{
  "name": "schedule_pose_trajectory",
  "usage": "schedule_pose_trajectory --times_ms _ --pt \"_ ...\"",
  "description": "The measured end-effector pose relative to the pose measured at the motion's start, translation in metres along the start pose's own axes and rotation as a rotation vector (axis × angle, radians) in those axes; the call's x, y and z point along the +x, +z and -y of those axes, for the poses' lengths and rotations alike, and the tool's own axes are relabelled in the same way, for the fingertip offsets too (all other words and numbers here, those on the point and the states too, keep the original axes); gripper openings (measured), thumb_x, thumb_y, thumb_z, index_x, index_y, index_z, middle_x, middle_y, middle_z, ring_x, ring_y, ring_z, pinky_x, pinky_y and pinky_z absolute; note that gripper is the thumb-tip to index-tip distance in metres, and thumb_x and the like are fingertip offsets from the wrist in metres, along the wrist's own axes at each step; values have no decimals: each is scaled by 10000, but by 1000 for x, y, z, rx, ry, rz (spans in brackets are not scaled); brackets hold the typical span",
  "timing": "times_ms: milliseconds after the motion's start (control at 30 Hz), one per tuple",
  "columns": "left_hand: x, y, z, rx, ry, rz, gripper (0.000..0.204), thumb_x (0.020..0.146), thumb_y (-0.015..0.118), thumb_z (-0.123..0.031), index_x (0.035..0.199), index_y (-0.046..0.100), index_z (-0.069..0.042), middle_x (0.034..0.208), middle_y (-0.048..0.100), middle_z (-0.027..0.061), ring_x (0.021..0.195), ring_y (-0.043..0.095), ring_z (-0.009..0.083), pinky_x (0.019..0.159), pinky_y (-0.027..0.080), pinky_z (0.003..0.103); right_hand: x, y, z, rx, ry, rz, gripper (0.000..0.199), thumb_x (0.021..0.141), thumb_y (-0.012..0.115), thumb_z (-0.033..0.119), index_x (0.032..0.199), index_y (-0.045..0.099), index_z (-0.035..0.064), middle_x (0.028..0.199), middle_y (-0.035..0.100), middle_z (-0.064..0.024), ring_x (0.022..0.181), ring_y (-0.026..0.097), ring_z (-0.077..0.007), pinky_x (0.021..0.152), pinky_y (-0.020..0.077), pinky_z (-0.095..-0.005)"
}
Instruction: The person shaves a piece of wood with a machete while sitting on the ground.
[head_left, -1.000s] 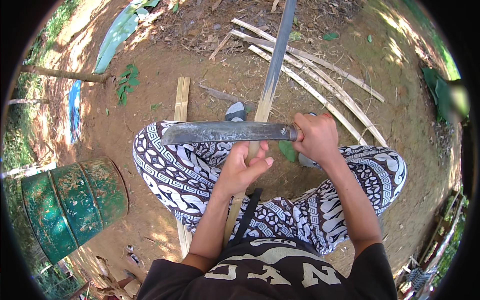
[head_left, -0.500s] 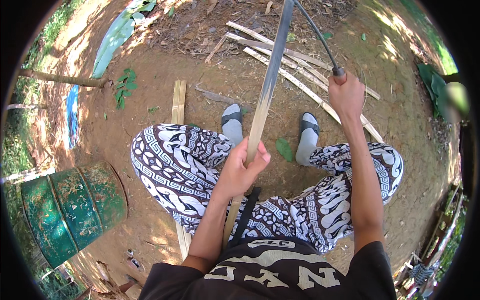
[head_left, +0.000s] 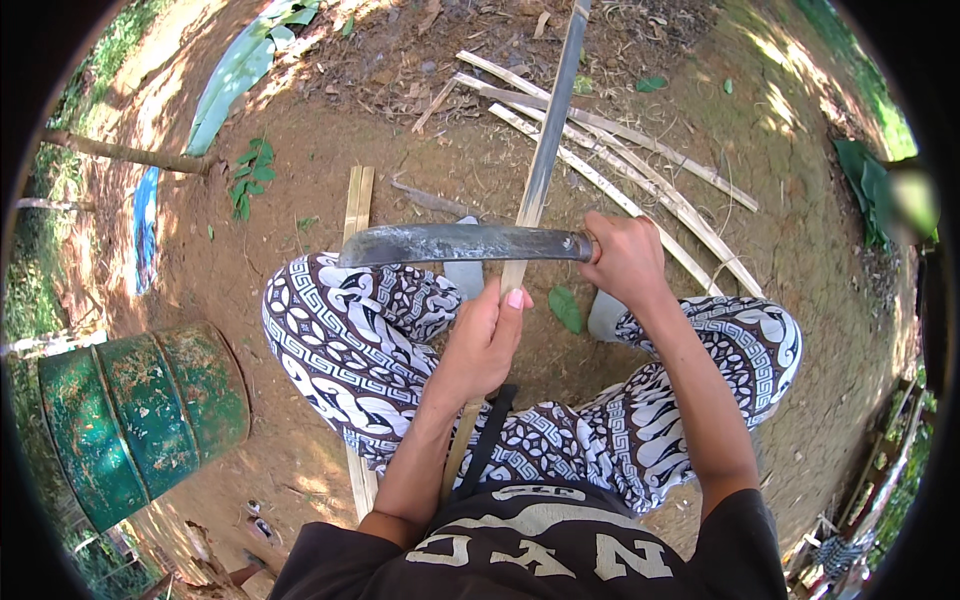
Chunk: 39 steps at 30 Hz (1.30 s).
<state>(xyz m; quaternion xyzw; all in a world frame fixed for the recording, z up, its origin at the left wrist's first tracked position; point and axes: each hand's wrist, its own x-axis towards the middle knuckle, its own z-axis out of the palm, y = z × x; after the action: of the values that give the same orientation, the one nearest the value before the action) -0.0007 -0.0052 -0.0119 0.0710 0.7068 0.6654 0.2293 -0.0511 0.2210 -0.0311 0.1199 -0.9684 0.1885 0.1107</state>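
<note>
Between my knees, my left hand [head_left: 480, 340] is closed round a long bamboo strip [head_left: 549, 150], thumb along it. The strip is pale near my hand and grey farther up, and reaches away past the top of the view. My right hand [head_left: 628, 256] grips the wooden handle of a machete [head_left: 450, 243]. Its broad, dark blade points left and lies across the strip just beyond my left fingers. The blade hides parts of my left foot and the strip.
Several split bamboo strips [head_left: 640, 180] lie crossed on the dirt ahead to the right. More pale strips [head_left: 358, 200] run under my left leg. A rusty green drum [head_left: 150, 420] lies at left. A branch [head_left: 120, 152] and a large leaf [head_left: 235, 85] are at far left.
My right hand has come down and left, swinging the machete from pointing up and away to lying across the strip. My left hand keeps its hold, with the strip tilted slightly differently.
</note>
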Motion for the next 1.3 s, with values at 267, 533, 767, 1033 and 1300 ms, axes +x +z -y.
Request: schedule_pose_trajectory --times_ms 267,533,767,1033,1300 --pt "-12 -2 20 80 7 -5 254 1084 392 -239 1000 507 -29 591 380 -63 481 344 27 442 281 230 35 -25 -83 -173 661 -273 202 838 640 187 731 636 16 612 626 -184 537 638 -332 563 525 -451" --pt "-1 0 -16 256 77 -101 249 1071 408 -197 1043 568 -8 554 413 -28 492 365 53 468 305 280 -4 -18 1 85 184 -26 88 705 648 88 704 569 49 601 594 -130 516 588 -330 537 498 -447" --pt "-3 -1 -7 313 143 -145 225 1059 424 -177 998 553 -4 536 427 27 461 400 113 467 321 318 1 -3 4 35 -3 -60 112 689 649 86 697 541 56 585 582 -109 526 607 -318 518 494 -428" --pt "-12 11 3 394 177 -147 239 1057 419 -173 987 549 15 559 478 130 477 502 271 496 362 391 39 -32 -60 -275 617 -239 98 792 638 137 784 660 41 647 651 -199 571 639 -378 581 533 -472" --pt "-4 2 -20 413 108 -207 223 1053 424 -151 1012 557 24 558 477 139 468 500 292 494 354 405 -8 -16 13 132 201 59 101 710 650 98 795 614 56 636 622 -148 570 624 -359 563 512 -465"
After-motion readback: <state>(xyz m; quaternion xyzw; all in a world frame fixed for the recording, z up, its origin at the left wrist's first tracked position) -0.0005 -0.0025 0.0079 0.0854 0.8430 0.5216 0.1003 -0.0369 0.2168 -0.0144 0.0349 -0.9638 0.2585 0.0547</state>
